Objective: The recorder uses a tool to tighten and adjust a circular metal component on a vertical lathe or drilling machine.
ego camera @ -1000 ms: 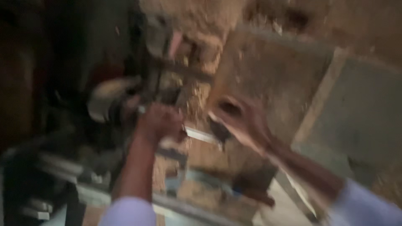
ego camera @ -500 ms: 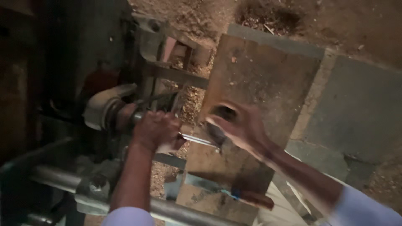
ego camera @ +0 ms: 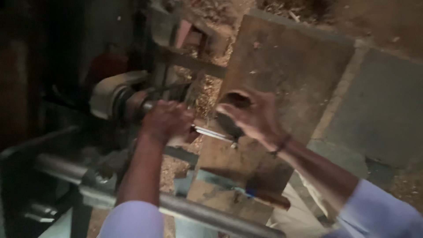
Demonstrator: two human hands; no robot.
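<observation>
While left hand (ego camera: 166,120) grips metal rod (ego camera: 214,132) at centre, right hand (ego camera: 252,118) open over board (ego camera: 282,75) edge; positions unchanged, view sharper.

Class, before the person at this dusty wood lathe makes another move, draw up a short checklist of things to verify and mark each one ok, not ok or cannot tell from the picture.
1. Left hand closed around the tool near the chuck: ok.
2. Right hand steadying the thin metal blade: cannot tell, its fingers look spread.
3. Chuck stopped or spinning: cannot tell, blurred.
4. Sleeves back from the machine: ok.
5. Wooden board free of sawdust: not ok.
6. Rail unobstructed: cannot tell.
</observation>
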